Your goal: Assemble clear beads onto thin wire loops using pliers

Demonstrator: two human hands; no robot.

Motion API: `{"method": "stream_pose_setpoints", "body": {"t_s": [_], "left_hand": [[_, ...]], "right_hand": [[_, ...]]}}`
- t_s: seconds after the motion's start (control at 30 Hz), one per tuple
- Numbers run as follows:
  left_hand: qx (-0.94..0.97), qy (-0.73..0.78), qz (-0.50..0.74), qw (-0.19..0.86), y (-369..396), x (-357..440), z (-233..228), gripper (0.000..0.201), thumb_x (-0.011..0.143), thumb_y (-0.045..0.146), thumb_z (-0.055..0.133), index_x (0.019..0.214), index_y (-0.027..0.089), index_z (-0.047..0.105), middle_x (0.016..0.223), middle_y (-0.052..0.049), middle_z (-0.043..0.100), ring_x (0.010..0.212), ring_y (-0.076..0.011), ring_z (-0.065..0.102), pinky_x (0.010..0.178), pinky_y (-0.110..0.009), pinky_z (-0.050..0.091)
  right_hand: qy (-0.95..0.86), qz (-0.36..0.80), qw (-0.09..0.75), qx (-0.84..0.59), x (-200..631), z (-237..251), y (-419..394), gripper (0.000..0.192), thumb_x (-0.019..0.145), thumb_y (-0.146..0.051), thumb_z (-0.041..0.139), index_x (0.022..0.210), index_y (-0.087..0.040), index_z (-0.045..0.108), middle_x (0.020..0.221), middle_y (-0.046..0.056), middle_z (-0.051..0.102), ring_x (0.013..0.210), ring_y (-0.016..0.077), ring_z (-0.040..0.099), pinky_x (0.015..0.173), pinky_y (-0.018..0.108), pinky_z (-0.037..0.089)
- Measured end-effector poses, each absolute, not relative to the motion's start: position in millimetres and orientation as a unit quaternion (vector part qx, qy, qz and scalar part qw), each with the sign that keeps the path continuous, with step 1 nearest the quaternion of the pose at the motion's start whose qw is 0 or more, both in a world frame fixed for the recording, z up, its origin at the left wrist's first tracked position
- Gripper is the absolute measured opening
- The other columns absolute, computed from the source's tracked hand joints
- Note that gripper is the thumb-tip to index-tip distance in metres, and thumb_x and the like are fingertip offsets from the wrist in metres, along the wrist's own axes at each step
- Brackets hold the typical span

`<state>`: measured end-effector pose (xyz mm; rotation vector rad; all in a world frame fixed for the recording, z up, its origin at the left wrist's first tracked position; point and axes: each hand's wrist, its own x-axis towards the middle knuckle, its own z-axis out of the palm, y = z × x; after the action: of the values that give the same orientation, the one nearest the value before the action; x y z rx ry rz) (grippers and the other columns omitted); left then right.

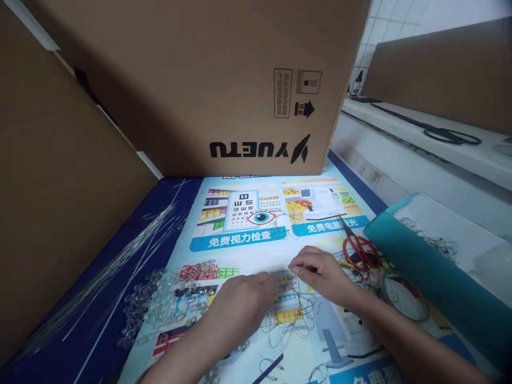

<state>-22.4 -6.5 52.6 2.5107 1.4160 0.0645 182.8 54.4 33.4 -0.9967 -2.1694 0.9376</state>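
My right hand [320, 269] is held above the printed sheet with thumb and fingers pinched together; what they hold, if anything, is too small to make out. Beside it, my left hand [252, 296] is smeared by motion, so its fingers cannot be read. Below and between the hands lies a tangle of thin wire loops [294, 314]. Left of my left hand, clear round beads [160, 298] are spread in a loose pile. A curved wire piece and a dark strip [269, 369] rest near the bottom edge.
Red-handled scissors [361, 250] and a tape roll [405, 296] lie at right, near a teal folder-like piece [436, 282] with small metal parts behind it. Long thin wires [136, 240] lie at left. Cardboard boxes [180, 96] wall off the back and left.
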Motion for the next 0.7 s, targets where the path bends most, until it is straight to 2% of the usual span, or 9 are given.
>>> {"method": "stream_pose_setpoints", "body": {"t_s": [0.17, 0.3, 0.5, 0.7], "left_hand": [[0.829, 0.535, 0.058, 0.154, -0.9, -18.3, 52.7, 0.012, 0.088, 0.025, 0.045, 0.091, 0.022, 0.056, 0.087, -0.001, 0.062, 0.074, -0.0177, 0.061, 0.061, -0.025, 0.042], [0.824, 0.542, 0.048, 0.160, 6.7, -13.7, 55.5, 0.014, 0.087, 0.026, 0.046, 0.097, 0.021, 0.055, 0.089, -0.002, 0.063, 0.079, -0.0189, 0.062, 0.063, -0.025, 0.043], [0.849, 0.509, -0.008, 0.139, 20.5, -4.6, 54.5, 0.018, 0.086, 0.024, 0.044, 0.083, 0.020, 0.062, 0.082, -0.004, 0.065, 0.072, -0.0196, 0.062, 0.058, -0.026, 0.041], [0.851, 0.505, 0.013, 0.147, 25.2, -0.7, 50.1, 0.016, 0.086, 0.025, 0.046, 0.078, 0.019, 0.059, 0.083, -0.002, 0.061, 0.073, -0.0177, 0.060, 0.057, -0.024, 0.038]], "right_hand": [[-0.807, 0.373, 0.252, -0.383, 182.2, 37.5, 50.1, 0.012, 0.084, -0.020, 0.055, 0.082, -0.020, 0.067, 0.074, -0.001, 0.062, 0.073, 0.0127, 0.057, 0.067, 0.023, 0.042], [-0.810, 0.370, 0.247, -0.382, 182.0, 38.7, 48.5, 0.013, 0.082, -0.017, 0.056, 0.083, -0.021, 0.068, 0.075, -0.001, 0.062, 0.074, 0.0127, 0.057, 0.067, 0.022, 0.042], [-0.817, 0.375, 0.220, -0.379, 183.2, 38.7, 46.2, 0.016, 0.082, -0.015, 0.053, 0.083, -0.022, 0.068, 0.077, -0.002, 0.064, 0.074, 0.0123, 0.058, 0.066, 0.022, 0.041], [-0.836, 0.346, 0.193, -0.379, 192.2, 55.1, 17.8, 0.020, 0.084, -0.017, 0.052, 0.065, -0.020, 0.059, 0.065, -0.003, 0.059, 0.065, 0.0117, 0.054, 0.059, 0.021, 0.037]]}}
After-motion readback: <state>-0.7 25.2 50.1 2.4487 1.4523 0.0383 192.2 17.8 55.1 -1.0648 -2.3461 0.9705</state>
